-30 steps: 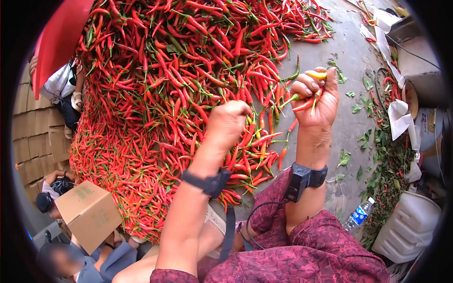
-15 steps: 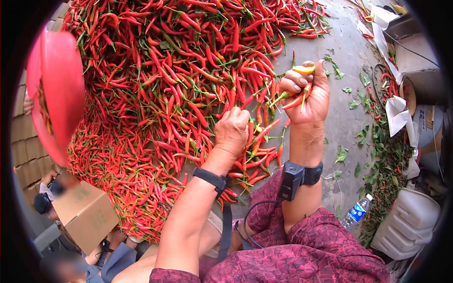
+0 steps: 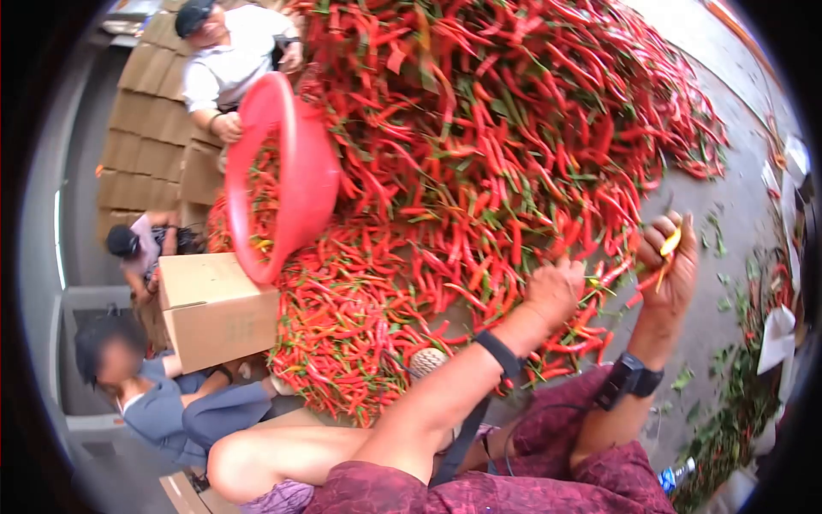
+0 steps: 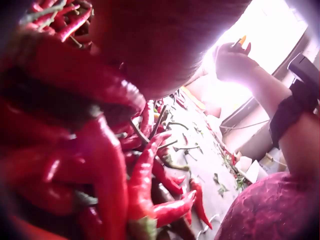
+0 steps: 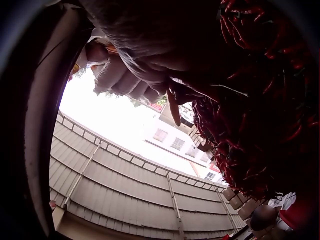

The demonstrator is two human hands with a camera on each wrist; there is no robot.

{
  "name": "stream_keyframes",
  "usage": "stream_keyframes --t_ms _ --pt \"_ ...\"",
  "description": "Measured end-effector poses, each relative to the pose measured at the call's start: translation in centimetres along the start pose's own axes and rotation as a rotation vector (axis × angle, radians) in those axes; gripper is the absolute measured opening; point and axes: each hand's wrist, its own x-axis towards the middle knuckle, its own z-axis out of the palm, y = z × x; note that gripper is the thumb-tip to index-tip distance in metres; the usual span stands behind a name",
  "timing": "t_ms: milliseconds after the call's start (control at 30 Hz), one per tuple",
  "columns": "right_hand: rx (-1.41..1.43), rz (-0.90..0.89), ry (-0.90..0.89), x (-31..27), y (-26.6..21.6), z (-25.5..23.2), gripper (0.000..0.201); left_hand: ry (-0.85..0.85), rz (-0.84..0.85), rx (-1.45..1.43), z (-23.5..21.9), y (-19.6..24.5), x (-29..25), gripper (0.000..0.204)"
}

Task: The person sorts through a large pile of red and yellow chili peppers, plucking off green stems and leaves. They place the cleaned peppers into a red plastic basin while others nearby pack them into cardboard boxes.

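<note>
My left hand (image 3: 555,291) is low over the right edge of the red chili heap (image 3: 514,163), fingers bent down among chilies and green stems; whether it pinches one is hidden. Beside it on the right, my right hand (image 3: 670,270) is raised palm up, its fingers curled round a few chilies, with a yellow chili (image 3: 670,242) showing at the fingertips. In the left wrist view, chilies (image 4: 142,175) lie close beneath the blurred left hand (image 4: 155,45). The right wrist view shows the dark right hand (image 5: 145,60) and a yellowish chili (image 5: 173,107) sticking out.
A person in white (image 3: 223,64) holds a tilted red tub (image 3: 312,171) containing chilies at the heap's left. Below it are a cardboard box (image 3: 218,321) and a seated person in grey (image 3: 163,411). Loose leaves (image 3: 728,411) and a bottle (image 3: 676,474) lie on the right.
The head view has swung left, bringing the tub's holder into sight and shifting both hands rightward in the picture. The right hand keeps its chilies; the left hand stays at the heap's edge.
</note>
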Motion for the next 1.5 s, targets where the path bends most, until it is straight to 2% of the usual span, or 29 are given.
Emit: stream_keyframes --t_ms 67,100,167,200,233,267,300,367,467,567,667,733,767,800,867,900,967,1000,1033,1067,1133,1167,1267,1300,1333,1400,1467,1500 --pt "-0.127 -0.055 0.160 -0.5 0.5 0.8 0.021 -0.031 -0.129 -0.071 -2.4 0.1 -0.8 0.009" --pt "-0.152 -0.051 0.159 -0.4 0.7 1.0 0.021 -0.069 -0.187 -0.094 -4.2 -0.4 -1.0 0.008" --pt "-0.225 -0.039 0.147 -0.4 1.3 1.0 0.021 0.013 -0.359 -0.200 -7.5 -1.5 -1.7 0.007" --pt "-0.328 -0.069 0.209 -0.4 1.8 1.6 0.018 0.045 -0.491 -0.471 -8.0 -2.8 -2.2 0.009" --pt "-0.447 -0.070 0.242 -0.2 2.1 1.8 0.016 0.109 -0.524 -0.602 -9.2 -3.7 -2.4 0.008" --pt "-0.565 -0.066 0.282 -0.1 2.5 1.8 0.015 0.156 -0.723 -0.725 -9.6 -4.4 -2.5 0.010" --pt "-0.630 -0.048 0.289 0.0 3.4 2.4 0.013 0.143 -0.847 -0.966 -11.2 -4.5 -2.6 0.009" --pt "-0.713 0.003 0.288 -0.2 4.3 2.3 0.011 0.255 -0.787 -1.010 -11.7 -4.2 -2.8 0.008" --pt "-0.785 0.110 0.267 0.2 5.7 0.9 0.014 0.198 -0.766 -1.132 -12.6 -3.3 -2.5 0.007" --pt "-0.754 0.232 0.271 0.0 7.2 2.2 0.024 0.097 -0.733 -1.154 -12.9 -1.5 -1.8 0.008" --pt "-0.830 0.370 0.125 -0.3 8.2 2.4 0.021 -0.001 -0.695 -1.171 -12.4 -0.3 -1.3 0.013" --pt "-0.817 0.275 0.186 -0.3 8.8 3.1 0.013 0.000 -0.649 -1.200 -12.0 -0.6 -1.3 0.016" --pt "-0.820 0.259 0.195 -0.5 8.5 3.6 0.013 -0.006 -0.693 -1.111 -12.2 -0.9 -1.5 0.021" --pt "-0.824 0.241 0.201 -0.5 8.1 3.9 0.013 0.035 -0.572 -1.103 -11.5 -1.8 -1.7 0.037" --pt "-0.955 0.236 0.161 -0.4 8.0 2.9 0.016 0.162 -0.700 -1.186 -11.7 -1.5 -1.3 0.059" --pt "-0.935 0.273 0.156 -0.4 8.4 3.0 0.015 0.146 -0.684 -1.293 -11.8 -1.8 -1.2 0.073" --pt "-0.896 0.349 0.096 -0.6 9.0 2.8 0.014 0.140 -0.688 -1.466 -11.5 -1.9 -1.0 0.072" --pt "-0.811 0.327 0.075 -0.6 10.0 2.2 0.012 0.110 -0.693 -1.596 -10.8 -2.1 -0.9 0.070" --pt "-0.809 0.300 0.099 -0.6 10.7 2.1 0.012 0.094 -0.579 -1.711 -9.9 -2.1 -0.5 0.065" --pt "-0.809 0.270 0.127 -0.6 11.4 2.2 0.011 0.134 -0.579 -1.750 -8.9 -1.7 -0.5 0.062" --pt "-0.928 0.110 0.147 -0.8 12.3 2.4 0.011 0.107 -0.571 -1.638 -8.8 -0.5 -0.3 0.062" --pt "-1.020 0.012 0.128 -1.0 12.5 2.6 0.012 0.056 -0.598 -1.710 -9.0 -0.5 -0.4 0.062" --pt "-1.439 -0.293 0.029 -1.0 12.1 1.6 0.013 0.135 -0.531 -1.645 -9.5 0.4 -0.3 0.062" --pt "-1.600 -0.394 -0.025 -0.9 12.2 1.8 0.013 0.212 -0.492 -1.492 -9.3 0.8 -0.4 0.061" --pt "-1.502 -0.425 -0.033 -1.0 12.5 2.3 0.012 0.216 -0.474 -1.462 -9.6 1.0 -0.3 0.060" --pt "-1.376 -0.319 -0.001 -1.2 12.9 2.8 0.012 0.248 -0.486 -1.444 -9.7 1.1 -0.3 0.061" --pt "-0.932 -0.119 0.083 -1.4 13.7 3.1 0.019 0.278 -0.455 -1.550 -10.4 1.2 -0.5 0.059" --pt "-0.957 -0.170 0.078 -1.4 14.1 3.8 0.023 0.266 -0.432 -1.580 -10.5 1.1 -0.6 0.058"
